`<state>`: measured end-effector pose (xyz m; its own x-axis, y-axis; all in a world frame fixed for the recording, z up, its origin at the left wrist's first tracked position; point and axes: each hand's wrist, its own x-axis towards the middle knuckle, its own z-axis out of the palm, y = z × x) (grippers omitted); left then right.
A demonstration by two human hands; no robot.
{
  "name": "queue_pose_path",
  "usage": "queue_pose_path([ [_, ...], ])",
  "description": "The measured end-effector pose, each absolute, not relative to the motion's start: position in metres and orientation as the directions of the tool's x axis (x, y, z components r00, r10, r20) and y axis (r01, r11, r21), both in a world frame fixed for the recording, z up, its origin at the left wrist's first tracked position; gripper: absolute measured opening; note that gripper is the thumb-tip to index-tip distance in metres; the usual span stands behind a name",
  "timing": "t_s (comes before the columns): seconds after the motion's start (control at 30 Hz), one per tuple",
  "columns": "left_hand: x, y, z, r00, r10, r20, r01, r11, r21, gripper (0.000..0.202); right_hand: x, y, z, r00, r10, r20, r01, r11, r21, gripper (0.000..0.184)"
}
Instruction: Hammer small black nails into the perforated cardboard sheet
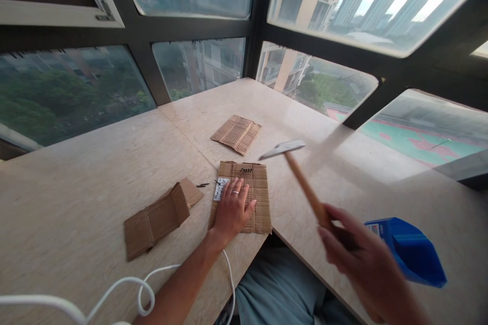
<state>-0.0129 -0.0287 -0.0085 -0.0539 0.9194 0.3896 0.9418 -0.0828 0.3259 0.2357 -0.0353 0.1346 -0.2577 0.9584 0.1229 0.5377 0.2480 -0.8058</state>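
My left hand (234, 205) lies flat, fingers stretched out, on a brown cardboard piece (263, 198) at the counter's front edge. A ring is on one finger. Beyond the fingertips, a short row of small dark nail-like pieces (246, 170) shows on the cardboard, which also has rows of small holes and a white printed label (220, 189). My right hand (343, 238), blurred, is closed around the wooden handle of a hammer (305, 183). The hammer's metal head is raised to the right of the cardboard, apart from it.
A second perforated cardboard piece (237, 133) lies farther back. To the left are a folded cardboard piece (156, 221) and a few loose dark nail-like pieces (203, 185). A blue plastic container (412, 251) sits at right. A white cable (125, 280) loops near my left forearm. Windows border the counter.
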Motion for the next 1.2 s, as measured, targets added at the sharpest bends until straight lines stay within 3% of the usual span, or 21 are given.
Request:
queue_pose_path([
  [0.1,-0.012,-0.029,-0.007,-0.067,0.918,0.390,0.930,-0.085,0.358,0.039,0.163,-0.010,0.111,-0.520,0.841,0.148,0.519,0.449,-0.727,0.017],
  [0.3,-0.011,-0.029,-0.015,-0.059,0.908,0.414,0.920,-0.111,0.375,0.042,0.084,0.033,0.077,-0.707,0.704,0.068,0.532,0.593,-0.605,0.010],
  [0.47,-0.012,-0.028,-0.018,-0.058,0.893,0.446,0.910,-0.137,0.392,0.041,0.072,0.054,0.057,-0.742,0.670,0.028,0.534,0.615,-0.581,0.007],
  [0.77,-0.018,-0.029,-0.005,-0.296,0.817,0.495,0.730,-0.141,0.669,0.016,0.092,0.062,0.054,-0.766,0.643,0.023,0.514,0.633,-0.579,0.013],
  [1.2,-0.022,-0.029,-0.003,-0.360,0.835,0.416,0.664,-0.084,0.743,0.014,0.103,0.059,0.035,-0.745,0.667,0.011,0.572,0.647,-0.504,0.001],
])
